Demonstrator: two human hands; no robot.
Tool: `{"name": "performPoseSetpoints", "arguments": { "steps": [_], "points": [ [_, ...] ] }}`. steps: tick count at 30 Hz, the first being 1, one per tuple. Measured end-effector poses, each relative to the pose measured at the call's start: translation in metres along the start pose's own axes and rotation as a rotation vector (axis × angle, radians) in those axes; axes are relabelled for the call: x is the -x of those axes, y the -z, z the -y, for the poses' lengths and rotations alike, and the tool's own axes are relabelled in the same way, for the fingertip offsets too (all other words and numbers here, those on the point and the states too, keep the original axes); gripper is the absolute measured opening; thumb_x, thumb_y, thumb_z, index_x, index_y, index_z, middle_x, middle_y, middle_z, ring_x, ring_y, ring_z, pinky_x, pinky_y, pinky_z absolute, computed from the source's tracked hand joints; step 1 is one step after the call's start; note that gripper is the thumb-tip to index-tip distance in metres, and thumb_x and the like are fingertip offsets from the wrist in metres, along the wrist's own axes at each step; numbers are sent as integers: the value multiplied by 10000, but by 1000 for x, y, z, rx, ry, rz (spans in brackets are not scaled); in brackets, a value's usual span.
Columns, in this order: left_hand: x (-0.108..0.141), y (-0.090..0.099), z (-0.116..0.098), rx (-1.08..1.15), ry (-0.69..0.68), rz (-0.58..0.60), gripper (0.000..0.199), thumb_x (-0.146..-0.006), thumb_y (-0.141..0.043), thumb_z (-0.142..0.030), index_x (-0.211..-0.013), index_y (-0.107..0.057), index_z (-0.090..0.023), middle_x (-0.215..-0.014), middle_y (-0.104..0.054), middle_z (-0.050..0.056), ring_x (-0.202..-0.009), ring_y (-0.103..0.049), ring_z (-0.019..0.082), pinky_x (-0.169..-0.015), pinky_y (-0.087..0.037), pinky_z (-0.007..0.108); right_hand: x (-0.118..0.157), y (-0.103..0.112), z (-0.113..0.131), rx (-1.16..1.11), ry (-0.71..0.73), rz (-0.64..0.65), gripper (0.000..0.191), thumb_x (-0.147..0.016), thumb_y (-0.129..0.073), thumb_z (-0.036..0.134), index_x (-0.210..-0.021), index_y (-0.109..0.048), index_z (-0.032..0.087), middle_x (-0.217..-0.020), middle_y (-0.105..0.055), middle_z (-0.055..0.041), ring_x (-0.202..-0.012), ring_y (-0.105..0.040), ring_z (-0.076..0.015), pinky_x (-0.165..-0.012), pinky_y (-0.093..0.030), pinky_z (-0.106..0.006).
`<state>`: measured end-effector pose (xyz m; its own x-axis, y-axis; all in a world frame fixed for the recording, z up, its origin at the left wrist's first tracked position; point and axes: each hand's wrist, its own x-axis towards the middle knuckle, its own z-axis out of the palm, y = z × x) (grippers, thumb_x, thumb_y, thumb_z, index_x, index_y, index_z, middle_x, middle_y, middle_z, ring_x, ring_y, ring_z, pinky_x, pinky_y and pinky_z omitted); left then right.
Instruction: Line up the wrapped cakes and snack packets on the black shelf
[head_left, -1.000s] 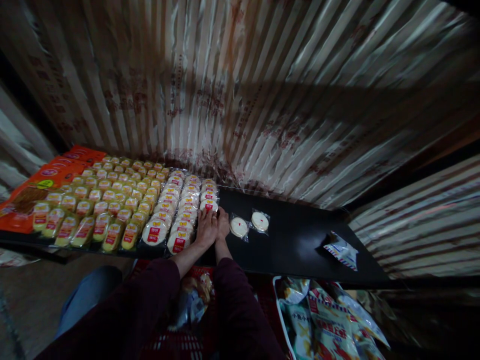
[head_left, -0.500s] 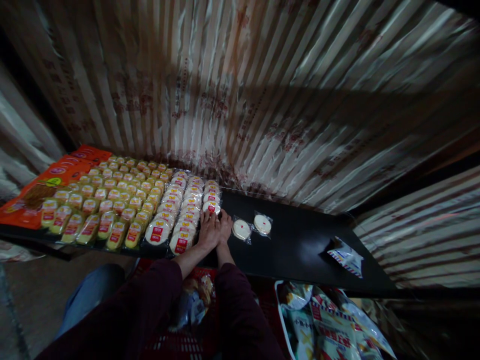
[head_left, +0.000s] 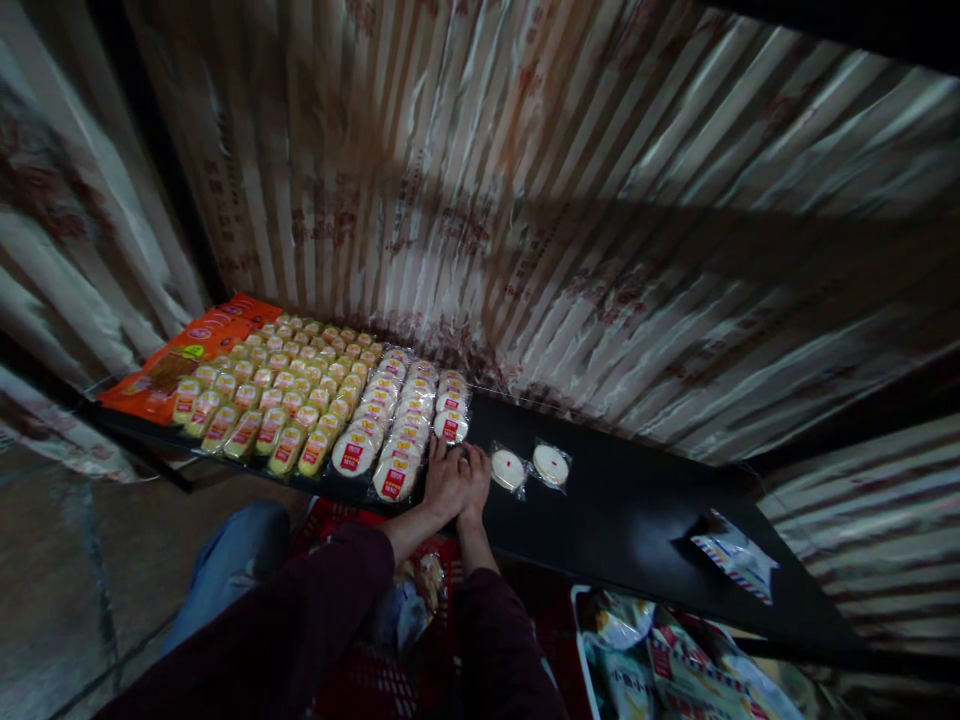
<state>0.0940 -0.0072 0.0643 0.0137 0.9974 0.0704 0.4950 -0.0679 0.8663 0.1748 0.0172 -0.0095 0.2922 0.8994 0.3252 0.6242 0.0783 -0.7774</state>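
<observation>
Left hand (head_left: pixel 446 484), right hand (head_left: pixel 475 482): together, partly curled, hold not discernible. Cracker row (head_left: pixel 452 405): just beyond, 12 o'clock. Loose packs (head_left: pixel 508 470), two: 3 o'clock. Shelf (head_left: pixel 615 510): black, beneath.

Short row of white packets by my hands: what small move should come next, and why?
Probably move your right hand to the nearer loose packet: it lies just beside that hand, and the short row visibly ends farther from the front edge of the shelf than the row to its left. What lies under your left hand is hidden.
</observation>
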Motion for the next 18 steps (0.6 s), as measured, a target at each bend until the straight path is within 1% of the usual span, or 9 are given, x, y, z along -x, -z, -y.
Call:
{"name": "performPoseSetpoints", "arguments": {
  "steps": [2,5,6,7,9,12,15,17,18],
  "points": [
    [9,-1,-6,23,20,7,417,-790,-384,-112,-1117,-628,-201,-1224,-625,125,-1237,-504,253,-1148,-271,477,8,5,5,-37,-12,16,363,-742,-392,187,-983,-663,190,-1090,-623,-105,-1128,-514,-220,-959,-422,-355],
    [28,-13,-16,61,60,-27,401,-823,-370,-163,-1146,-606,-196,-1217,-625,127,-1258,-487,250,-1115,-329,430,24,10,8,-94,-21,58,384,-727,-378,179,-962,-681,192,-1017,-651,-96,-1071,-552,-217,-946,-437,-356],
    [35,-19,-19,69,75,-54,399,-839,-362,-185,-1162,-594,-206,-1215,-627,121,-1262,-483,252,-1105,-339,425,32,12,9,-107,-31,63,387,-723,-384,183,-964,-686,197,-998,-660,-91,-1038,-569,-219,-933,-446,-359],
    [43,-23,-20,67,80,-58,396,-848,-358,-201,-1172,-586,-212,-1212,-628,118,-1263,-482,256,-1099,-344,425,41,14,9,-116,-44,64,385,-719,-396,188,-964,-691,205,-982,-667,-86,-1005,-585,-223,-916,-456,-363],
    [63,-26,-17,55,76,-54,381,-859,-356,-223,-1162,-587,-220,-1203,-631,115,-1247,-496,251,-1092,-347,410,63,17,9,-122,-71,56,368,-713,-419,196,-946,-702,229,-960,-682,-79,-964,-605,-233,-884,-470,-367],
    [97,-14,3,27,81,-26,352,-858,-353,-207,-1095,-614,-203,-1148,-644,130,-1175,-547,230,-1058,-377,372,104,23,10,-126,-82,50,343,-717,-438,217,-925,-709,244,-971,-694,-76,-968,-614,-240,-883,-472,-362],
    [131,4,31,-84,133,117,350,-846,-338,-152,-1025,-634,-207,-1093,-659,110,-1078,-593,194,-992,-423,327,146,26,13,-119,-85,62,343,-721,-445,235,-950,-700,221,-994,-696,-76,-970,-621,-237,-898,-468,-362],
    [149,11,49,-117,169,168,337,-836,-352,-136,-998,-644,-181,-1065,-668,120,-1032,-610,200,-953,-441,326,172,25,14,-69,-105,91,314,-730,-455,227,-925,-702,217,-981,-703,-85,-966,-626,-240,-900,-466,-360],
    [156,13,58,-148,194,217,333,-833,-359,-127,-996,-646,-172,-1065,-672,119,-1025,-614,195,-953,-436,316,184,24,15,-47,-121,108,294,-732,-464,217,-901,-705,212,-961,-707,-91,-960,-629,-243,-898,-466,-359]
  ]
}}
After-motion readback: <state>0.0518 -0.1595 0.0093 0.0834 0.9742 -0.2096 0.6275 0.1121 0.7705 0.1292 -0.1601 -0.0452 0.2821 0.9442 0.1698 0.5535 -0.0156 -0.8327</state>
